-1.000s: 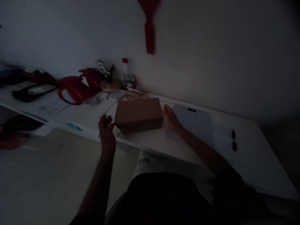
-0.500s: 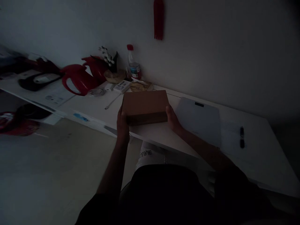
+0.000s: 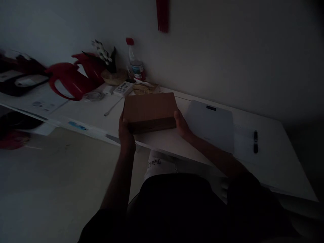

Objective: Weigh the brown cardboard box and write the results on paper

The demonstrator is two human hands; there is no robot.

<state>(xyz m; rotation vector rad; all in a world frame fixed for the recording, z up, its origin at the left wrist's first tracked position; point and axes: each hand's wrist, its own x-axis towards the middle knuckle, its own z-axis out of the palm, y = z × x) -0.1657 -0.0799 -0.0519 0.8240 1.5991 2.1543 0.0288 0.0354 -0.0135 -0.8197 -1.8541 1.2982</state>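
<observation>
A brown cardboard box (image 3: pixel 150 108) is held between my two hands over the front part of a white table (image 3: pixel 167 141). My left hand (image 3: pixel 126 133) grips its left side, thumb near the front corner. On the right side, my right hand (image 3: pixel 181 125) presses with the thumb on the front corner; its other fingers are hidden by the box. A flat grey panel with a small dark display (image 3: pixel 211 126) lies just right of the box. Whether the box touches the table cannot be made out in the dim light.
Behind and left stand a bottle with a red cap (image 3: pixel 137 65), a brown basket (image 3: pixel 115 77), red pitchers (image 3: pixel 73 81), a white box (image 3: pixel 123 88) and a cable (image 3: pixel 112 107). A black pen-like object (image 3: pixel 255 141) lies right.
The view has shifted, so the whole scene sits a little further left and higher. Both hands still hold the box, with the same grip.
</observation>
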